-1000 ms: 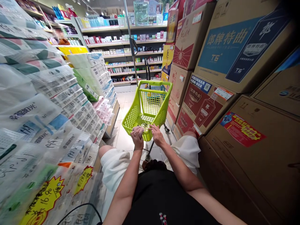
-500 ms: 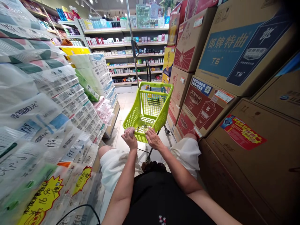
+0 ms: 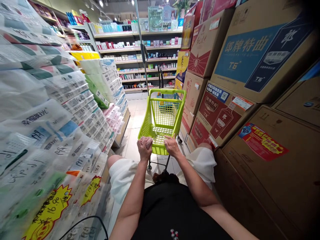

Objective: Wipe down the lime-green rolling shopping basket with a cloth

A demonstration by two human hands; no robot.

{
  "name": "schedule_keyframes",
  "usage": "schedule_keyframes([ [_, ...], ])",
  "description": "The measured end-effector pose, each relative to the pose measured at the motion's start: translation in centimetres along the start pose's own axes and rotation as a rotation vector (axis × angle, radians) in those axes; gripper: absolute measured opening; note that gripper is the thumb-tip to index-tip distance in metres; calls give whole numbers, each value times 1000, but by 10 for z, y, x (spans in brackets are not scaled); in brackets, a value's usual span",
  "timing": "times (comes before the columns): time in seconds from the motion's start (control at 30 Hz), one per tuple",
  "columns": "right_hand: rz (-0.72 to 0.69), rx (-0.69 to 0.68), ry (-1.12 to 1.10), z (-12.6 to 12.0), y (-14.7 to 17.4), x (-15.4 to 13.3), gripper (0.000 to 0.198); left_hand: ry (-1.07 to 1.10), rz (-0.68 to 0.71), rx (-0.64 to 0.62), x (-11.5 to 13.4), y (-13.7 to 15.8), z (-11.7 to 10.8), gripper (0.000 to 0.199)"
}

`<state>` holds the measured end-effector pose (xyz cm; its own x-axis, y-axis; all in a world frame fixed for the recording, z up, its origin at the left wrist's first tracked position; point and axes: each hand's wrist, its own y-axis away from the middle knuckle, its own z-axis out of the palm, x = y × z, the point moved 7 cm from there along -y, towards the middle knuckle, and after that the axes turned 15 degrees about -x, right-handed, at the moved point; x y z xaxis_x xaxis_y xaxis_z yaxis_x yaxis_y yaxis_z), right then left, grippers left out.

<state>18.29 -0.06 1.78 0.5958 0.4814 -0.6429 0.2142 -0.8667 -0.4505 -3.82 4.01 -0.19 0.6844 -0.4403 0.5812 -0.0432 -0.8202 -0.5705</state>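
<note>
A lime-green plastic shopping cart [image 3: 163,113] stands right before me, its lattice basket pointing up the aisle. My left hand [image 3: 145,151] is closed around a crumpled, pinkish cloth [image 3: 146,141] at the near left corner of the basket's rim. Farther right on the same rim, my right hand [image 3: 172,146] is closed over the edge with its fingers bent inward. Inside the basket I see only the lattice floor and walls.
Wrapped paper packs [image 3: 57,126] are piled along the left. Large cardboard boxes [image 3: 245,60] form a wall on the right. Shelves of small goods [image 3: 147,50] cross the far end, behind a metal pole [image 3: 141,33]. A person [image 3: 72,40] is at the back left.
The cart has swung round to point straighter ahead, its near end shifting right. Both hands moved right with it, and the right fingers now curl over the rim. A person appears at back left.
</note>
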Motion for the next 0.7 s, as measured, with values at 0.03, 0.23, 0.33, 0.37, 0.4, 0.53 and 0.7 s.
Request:
schedule_keyframes([
  [0.03,7,5,28,-2,0,-2,45,-7,2,10,1,1,-1,26],
  [0.23,9,-59,157,15,-3,-30,27,0,-81,138,-1,8,-9,24],
  [0.33,-12,-120,214,32,-3,-40,18,55,16,104,5,13,-7,23],
  [0.37,-17,-141,247,36,-3,-40,19,60,-29,171,1,16,-12,24],
  [0.4,-15,-162,281,38,-4,-39,21,58,-100,254,-6,20,-17,27],
  [0.53,39,-187,374,33,-6,-23,29,110,-282,362,-31,33,-13,39],
  [0.7,73,-119,409,10,-6,1,37,315,-282,141,-46,64,46,45],
])
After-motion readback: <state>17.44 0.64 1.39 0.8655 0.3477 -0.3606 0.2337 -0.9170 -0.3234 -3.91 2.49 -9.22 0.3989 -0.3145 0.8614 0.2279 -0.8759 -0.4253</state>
